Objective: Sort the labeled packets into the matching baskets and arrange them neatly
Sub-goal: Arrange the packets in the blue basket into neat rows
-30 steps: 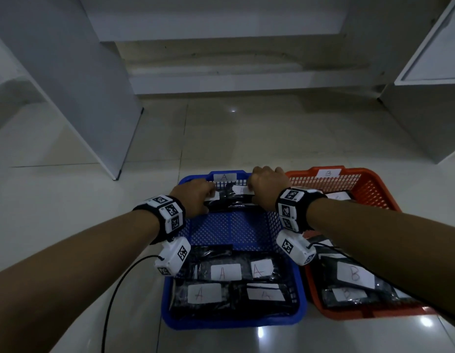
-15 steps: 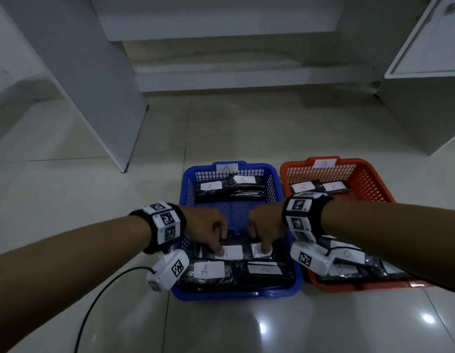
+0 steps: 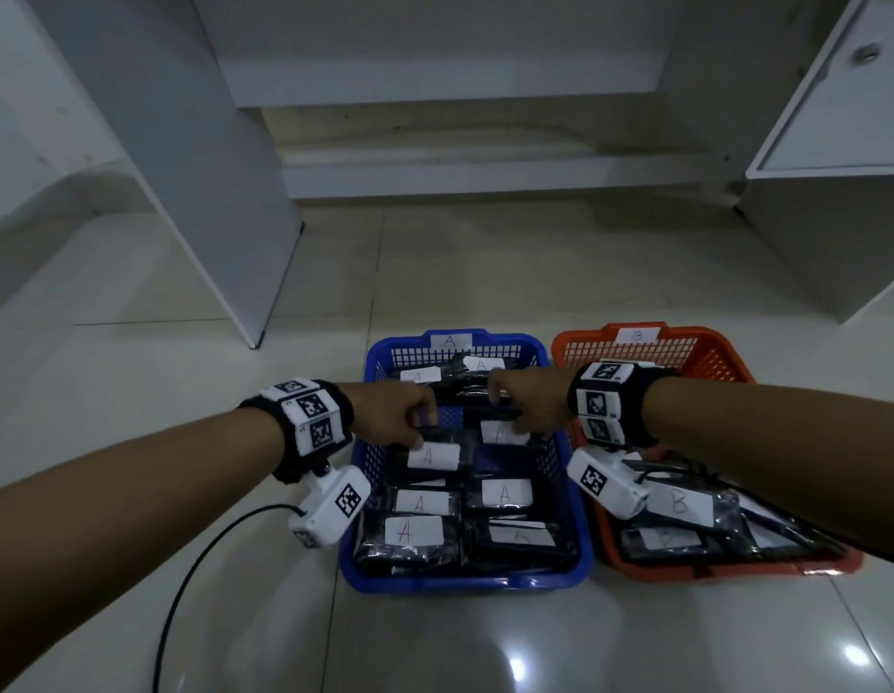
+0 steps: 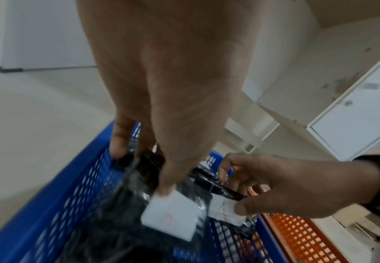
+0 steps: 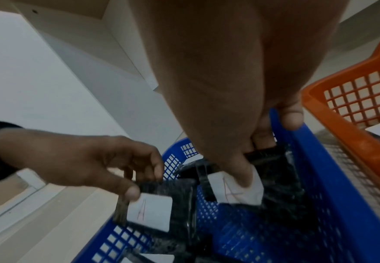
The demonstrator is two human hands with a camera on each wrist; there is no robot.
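A blue basket [image 3: 357, 472] tagged A sits on the floor, with an orange basket [image 3: 725, 362] tagged B to its right. Both hold black packets with white labels. My left hand [image 3: 409, 422] pinches one A packet [image 3: 433, 455] over the middle of the blue basket; its label shows below my thumb [image 4: 168, 213]. My right hand [image 3: 522, 410] pinches a second A packet [image 3: 502, 432] beside it, thumb on the label [image 5: 236, 190]. Two A packets [image 3: 419, 376] lie at the basket's far end and several [image 3: 414, 531] at the near end. B packets [image 3: 677, 505] lie under my right arm.
White cabinet panels stand at the left [image 3: 194, 157] and right [image 3: 830, 202], with a low step [image 3: 485, 177] between them at the back. A black cable [image 3: 194, 577] trails on the glossy tiled floor [image 3: 485, 272] under my left arm.
A second ago both hands were at the basket's far end, then they dropped to the near rows. Now each has lifted an A packet and carried it toward the basket's middle.
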